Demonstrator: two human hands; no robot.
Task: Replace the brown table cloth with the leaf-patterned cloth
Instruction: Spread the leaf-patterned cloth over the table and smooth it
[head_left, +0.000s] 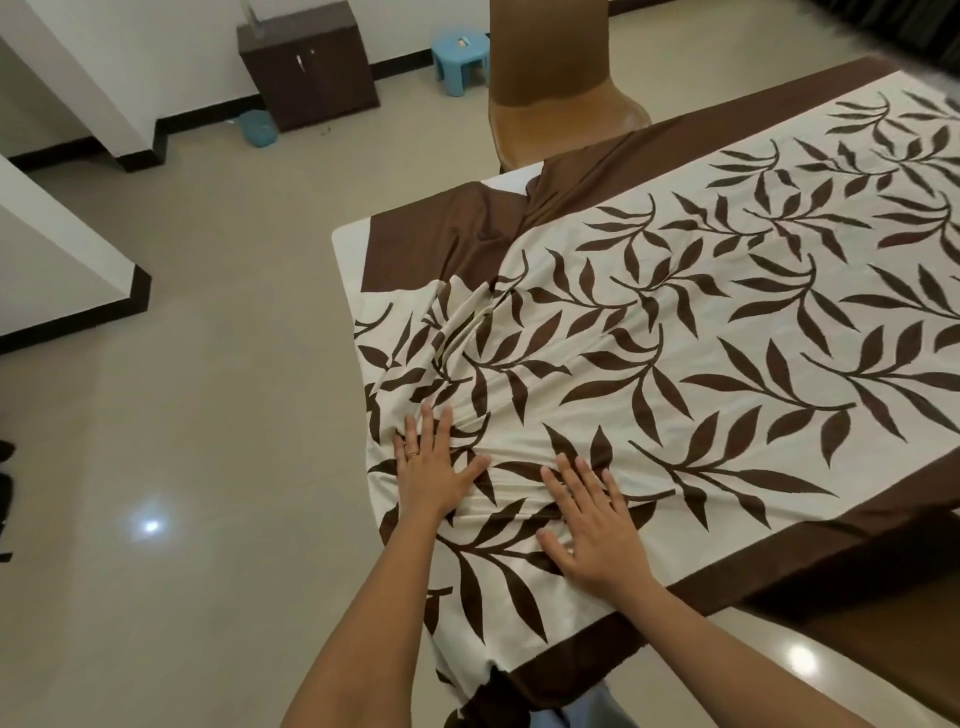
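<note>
Both hands are lying flat on the leaf-patterned cloth (675, 338), which is covering the desk (350, 236) with its brown border running along the far and near edges. The left hand (434, 467) is pressing down near the desk's left edge, fingers straight and spread, a ring showing on one finger, its grip closing on nothing. The right hand (592, 525) is resting just beside it, palm down, fingers straight too, grip wide and holding nothing. Between and above the hands the cloth is bunching into folds and creases. At the far left corner a white strip of the desk is showing. A brown chair (556, 93) is standing at the far side, a blue stool (462, 57) and a dark cabinet (306, 62) beyond it.
</note>
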